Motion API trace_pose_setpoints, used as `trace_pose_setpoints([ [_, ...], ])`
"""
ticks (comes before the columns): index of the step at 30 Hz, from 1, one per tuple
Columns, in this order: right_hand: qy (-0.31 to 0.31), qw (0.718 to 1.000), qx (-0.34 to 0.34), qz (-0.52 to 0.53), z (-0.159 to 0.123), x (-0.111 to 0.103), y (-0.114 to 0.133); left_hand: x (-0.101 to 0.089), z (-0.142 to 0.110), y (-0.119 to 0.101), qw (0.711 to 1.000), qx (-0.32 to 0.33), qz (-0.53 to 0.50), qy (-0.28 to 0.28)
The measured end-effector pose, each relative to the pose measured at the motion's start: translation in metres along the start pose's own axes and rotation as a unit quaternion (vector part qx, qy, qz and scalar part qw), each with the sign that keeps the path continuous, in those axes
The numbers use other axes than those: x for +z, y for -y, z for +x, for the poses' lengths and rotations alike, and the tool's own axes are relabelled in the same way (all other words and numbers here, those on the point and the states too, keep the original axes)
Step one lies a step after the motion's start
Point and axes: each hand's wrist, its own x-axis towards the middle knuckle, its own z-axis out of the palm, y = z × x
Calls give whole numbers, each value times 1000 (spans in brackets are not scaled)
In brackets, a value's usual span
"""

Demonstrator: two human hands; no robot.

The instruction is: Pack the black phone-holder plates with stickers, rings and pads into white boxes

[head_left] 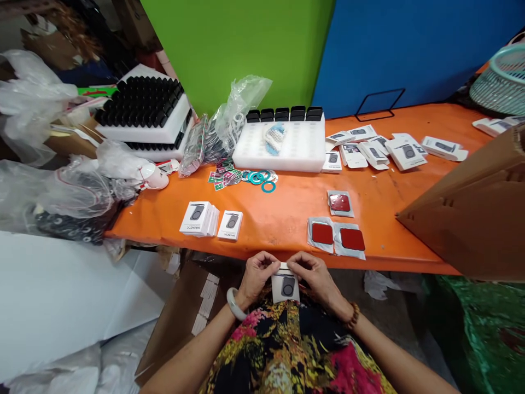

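Between my two hands, close to my body, is a small white product box (286,287) printed with a dark round gadget. My left hand (259,276) pinches its upper left corner, and my right hand (314,276) pinches the upper right corner, at the top flap. Just beyond my hands runs the edge of the orange table (270,219). To the left on it stand a stack of similar white boxes (197,219) and a single box (230,225). On the right lie three red-faced square pieces (322,233) on pale wrappers.
A white foam tray (287,145) with black pieces stands at the back, near teal rings (268,186) and small printed cards (225,176). Unfolded boxes (373,150) lie back right. A cardboard carton (471,208) rises at right; an open carton (176,317) sits below left.
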Motion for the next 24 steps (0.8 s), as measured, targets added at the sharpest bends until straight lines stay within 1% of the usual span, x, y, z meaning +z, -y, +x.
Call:
trace_pose_setpoints([
  [2,8,999,23,21,1,0,0,-3,0,-1,1000,-15,21,17],
  [5,26,999,40,21,1,-1,-5,-8,-3,-2,997,-17,68,28],
  [7,41,999,28,2,-1,-2,-10,-10,-7,1,996,-13,83,35],
  [11,64,995,-33,-69,-8,-7,-20,-11,-12,9,995,-18,84,47],
  [13,62,993,-43,-90,-11,-9,-23,-8,-13,11,994,-26,92,58],
  [15,45,995,-36,-80,-11,-10,-23,-4,-11,9,991,-11,119,58],
  [18,-1,999,-30,-26,-3,-7,-13,7,-8,0,981,56,184,17],
  [21,-46,997,-55,9,13,3,5,17,-4,-12,952,117,275,-57],
  [22,-47,997,-69,8,19,6,12,19,-1,-16,939,132,306,-82],
  [24,-11,995,-97,-19,34,8,25,16,7,-23,915,160,352,-119],
])
